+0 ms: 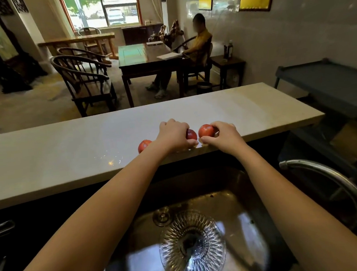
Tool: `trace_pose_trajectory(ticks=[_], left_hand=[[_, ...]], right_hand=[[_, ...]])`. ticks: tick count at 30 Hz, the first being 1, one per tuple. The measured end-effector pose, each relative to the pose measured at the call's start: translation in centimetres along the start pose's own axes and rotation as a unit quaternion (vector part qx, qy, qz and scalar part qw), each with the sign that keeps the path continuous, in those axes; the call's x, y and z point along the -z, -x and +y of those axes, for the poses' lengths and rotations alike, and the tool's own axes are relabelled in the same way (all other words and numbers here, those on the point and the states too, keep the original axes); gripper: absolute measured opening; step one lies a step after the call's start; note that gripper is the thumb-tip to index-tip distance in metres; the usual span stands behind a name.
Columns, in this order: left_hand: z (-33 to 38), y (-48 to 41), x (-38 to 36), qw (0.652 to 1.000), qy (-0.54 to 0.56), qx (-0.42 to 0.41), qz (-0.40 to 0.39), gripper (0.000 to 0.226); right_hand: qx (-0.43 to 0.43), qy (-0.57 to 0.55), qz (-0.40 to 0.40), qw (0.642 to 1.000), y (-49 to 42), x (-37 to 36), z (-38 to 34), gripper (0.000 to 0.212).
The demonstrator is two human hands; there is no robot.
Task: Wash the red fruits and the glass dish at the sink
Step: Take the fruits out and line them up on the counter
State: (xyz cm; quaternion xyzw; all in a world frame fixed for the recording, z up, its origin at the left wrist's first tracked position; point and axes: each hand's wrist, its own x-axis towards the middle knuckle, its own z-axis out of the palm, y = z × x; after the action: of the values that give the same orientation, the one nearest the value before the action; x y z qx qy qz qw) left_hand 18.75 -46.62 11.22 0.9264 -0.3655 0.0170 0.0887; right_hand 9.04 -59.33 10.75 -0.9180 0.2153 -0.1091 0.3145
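Three red fruits lie near the front edge of the pale counter (67,148). My left hand (174,135) is closed over the middle fruit (191,134), which is mostly hidden. My right hand (224,135) grips the right fruit (205,131) from its right side. The left fruit (144,145) sits free beside my left wrist. Below, a cut-glass dish (192,245) rests in the steel sink (253,255), partly over the drain area.
A curved metal faucet (326,177) arches over the sink's right side. A sink plug (162,216) lies behind the dish. Beyond the counter stand wooden chairs and a table (141,59) with a seated person. A grey cart (327,81) stands at the right.
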Motion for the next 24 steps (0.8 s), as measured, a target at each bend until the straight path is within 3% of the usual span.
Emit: trace_pose_trajectory(ticks=[6, 11, 16, 20, 24], left_hand=[[0.6, 0.0, 0.4, 1.000, -0.017, -0.005, -0.014, 0.045], [1.8, 1.3, 2.6, 1.000, -0.022, -0.015, 0.015, 0.059], [2.8, 5.6, 4.3, 0.987, 0.092, -0.109, 0.078, 0.049], [1.2, 9.3, 3.3, 0.965, 0.197, -0.168, -0.041, 0.041], [-1.3, 10.3, -1.5, 0.951, 0.200, -0.075, -0.223, 0.053]], right_hand=[[0.004, 0.003, -0.024, 1.000, 0.1, 0.2, 0.1, 0.056], [-0.005, 0.027, -0.021, 0.999, 0.5, 1.3, -0.3, 0.069], [0.009, 0.044, -0.019, 0.999, 3.3, 3.5, 0.0, 0.072], [0.039, 0.038, -0.092, 0.994, 6.3, 3.6, 1.5, 0.064], [0.004, 0.025, -0.200, 0.980, 7.3, 0.6, 4.2, 0.059]])
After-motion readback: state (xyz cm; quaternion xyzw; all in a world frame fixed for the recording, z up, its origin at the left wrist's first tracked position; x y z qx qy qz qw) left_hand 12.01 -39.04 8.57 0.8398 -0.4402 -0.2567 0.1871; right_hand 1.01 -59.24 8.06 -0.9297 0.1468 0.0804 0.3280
